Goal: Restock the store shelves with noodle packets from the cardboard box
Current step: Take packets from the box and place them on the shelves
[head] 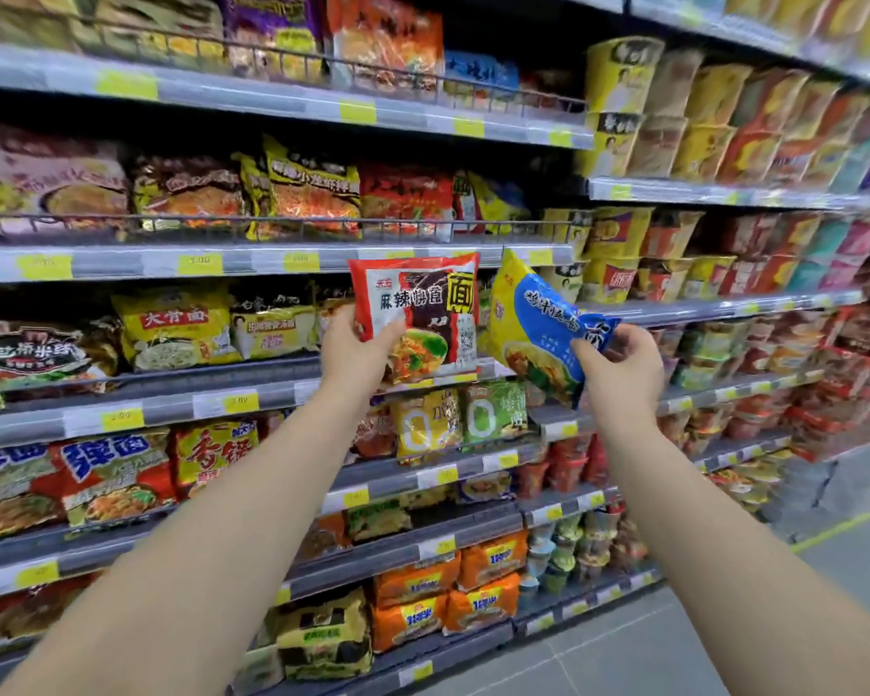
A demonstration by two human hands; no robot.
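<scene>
The left hand point(357, 351) holds up a red noodle packet point(415, 313), its grip clamped on the packet's lower left corner, thumb across the front. The packet stands upright and faces the camera; large dark characters on a white band read 麻辣, with more I cannot make out, and a black 面 sits in a yellow block at its upper right. A bowl of noodles with greens is pictured near its bottom edge, and a small code square shows at its right.

Just right of the red packet, apart from it, the right hand point(621, 366) holds a yellow-and-blue noodle packet point(538, 326), tilted with its top leaning left. The grip is closed on the packet's right edge, thumb on the front, fingers curled behind. White characters run down its blue band; they are too small to read surely, save a bold 面 by the thumb.

Both bare forearms reach up from the bottom of the view, wrists slightly bent, palms turned inward.

Behind the red packet runs a grey shelf point(252, 389) with yellow price tags point(240, 403), their digits blurred. Left of the red packet, a yellow pack point(174, 326) reads 大骨面. Lower left of it, red packs point(114, 474) show 辣面 in blue. Right of both packets stand stacked yellow cup noodles point(616, 105).
</scene>
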